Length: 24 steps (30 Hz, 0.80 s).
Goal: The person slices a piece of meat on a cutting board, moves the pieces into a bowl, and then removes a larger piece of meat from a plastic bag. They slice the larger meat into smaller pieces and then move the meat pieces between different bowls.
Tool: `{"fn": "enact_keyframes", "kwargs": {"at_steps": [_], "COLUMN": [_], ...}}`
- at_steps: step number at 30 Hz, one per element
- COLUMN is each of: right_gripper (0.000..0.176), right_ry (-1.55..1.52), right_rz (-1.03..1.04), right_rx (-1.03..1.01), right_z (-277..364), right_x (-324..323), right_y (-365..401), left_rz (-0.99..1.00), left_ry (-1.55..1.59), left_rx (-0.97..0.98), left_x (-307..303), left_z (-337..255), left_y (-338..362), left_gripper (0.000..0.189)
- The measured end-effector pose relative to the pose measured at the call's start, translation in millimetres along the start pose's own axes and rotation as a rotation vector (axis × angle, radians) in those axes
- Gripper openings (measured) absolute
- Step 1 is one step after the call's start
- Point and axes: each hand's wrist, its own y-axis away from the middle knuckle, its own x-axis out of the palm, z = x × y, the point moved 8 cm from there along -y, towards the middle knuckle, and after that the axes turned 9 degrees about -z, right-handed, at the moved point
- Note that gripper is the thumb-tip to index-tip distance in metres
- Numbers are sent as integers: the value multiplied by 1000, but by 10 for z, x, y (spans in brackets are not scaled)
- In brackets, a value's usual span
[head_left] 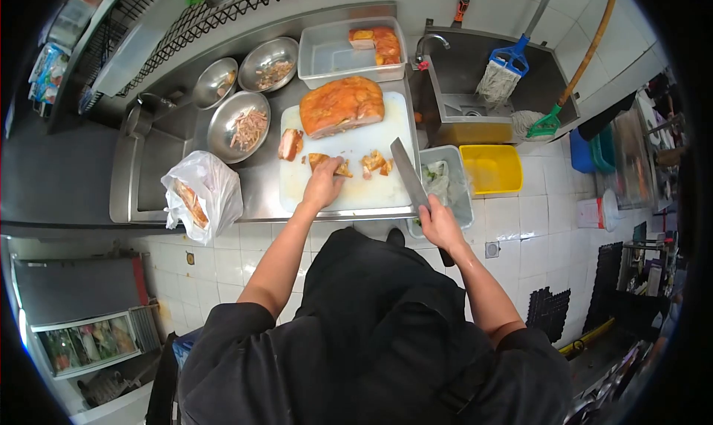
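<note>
On the white cutting board (297, 190), my left hand (324, 185) presses its bent fingers onto a small piece of roast meat (318, 160) with golden-brown skin. In my right hand (440, 223) is a large knife (408, 172), gripped by its dark handle. Its broad blade points up and away over the right edge of the board. Between the knife and my left hand lie chopped bits of meat (375, 164). A large slab of roast meat (342, 104) rests at the back of the board, with a thick cut chunk (290, 144) at its left.
Steel bowls with meat scraps, one of them large (220, 132), stand left of the board. A plastic tub (323, 52) holds more roast meat behind it. A white plastic bag (223, 191) hangs over the front edge. Right are a grey bin (462, 202), yellow basin (492, 169) and sink with mops.
</note>
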Motion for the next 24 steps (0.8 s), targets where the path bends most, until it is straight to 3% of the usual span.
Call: {"fn": "enact_keyframes", "kwargs": {"at_steps": [2, 8, 10, 11, 13, 16, 17, 21, 23, 24], "right_gripper": [23, 23, 24, 25, 26, 27, 27, 27, 27, 30], "right_ry": [25, 50, 15, 3, -5, -20, -7, 9, 39, 96], "right_rz": [-16, -45, -82, -78, -73, -67, -61, -57, -66, -45], "right_rx": [-11, -4, -19, -1, -7, 8, 29, 47, 35, 70], "right_z": [-6, 42, -1, -4, -22, -15, -20, 58, 181, 245], "right_x": [23, 67, 90, 95, 123, 143, 145, 181, 127, 106], "right_y": [-16, 7, -11, -40, -38, -108, -124, -170, -202, -189], "left_rz": [9, 20, 193, 154, 264, 120, 63, -57, -262, -272], "left_ry": [-2, 11, -10, -17, -6, -27, -2, -11, 189, 189], "left_rx": [20, -204, -265, -253, -186, -82, -105, -173, -153, -154], "left_x": [33, 65, 139, 58, 82, -79, -128, -431, -655, -774], "left_z": [12, 153, 158, 144, 51, -62, -51, -28, -16, -49], "left_y": [-18, -55, -54, -120, -86, -177, -225, -323, -388, -468], "left_gripper": [31, 33, 41, 41, 50, 47, 36, 24, 15, 15]}}
